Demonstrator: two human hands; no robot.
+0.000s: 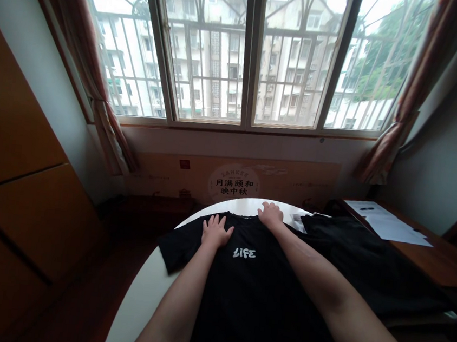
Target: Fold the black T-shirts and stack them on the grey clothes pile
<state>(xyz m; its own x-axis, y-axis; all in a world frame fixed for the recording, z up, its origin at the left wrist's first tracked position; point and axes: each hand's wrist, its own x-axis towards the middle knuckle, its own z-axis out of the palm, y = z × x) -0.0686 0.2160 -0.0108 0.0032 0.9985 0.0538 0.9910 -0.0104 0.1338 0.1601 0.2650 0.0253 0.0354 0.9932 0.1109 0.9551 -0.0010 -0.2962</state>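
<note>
A black T-shirt (251,304) with white lettering on its chest lies spread on a round white table (138,292), its collar at the far side. My left hand (215,231) rests on the shirt's left shoulder area, fingers spread and pressed flat. Beside the collar, at the right shoulder, my right hand (270,215) lies palm down with its fingers apart. Neither hand grips the fabric. The left sleeve reaches out toward the table edge, while my right forearm covers part of the shirt's right side.
Another pile of black cloth (366,261) lies to the right, with a clear plastic piece (297,222) near it. Papers (390,223) lie on a wooden desk (447,265) farther right. A printed board (158,172) leans under the barred window, and a wooden cabinet (15,214) stands left.
</note>
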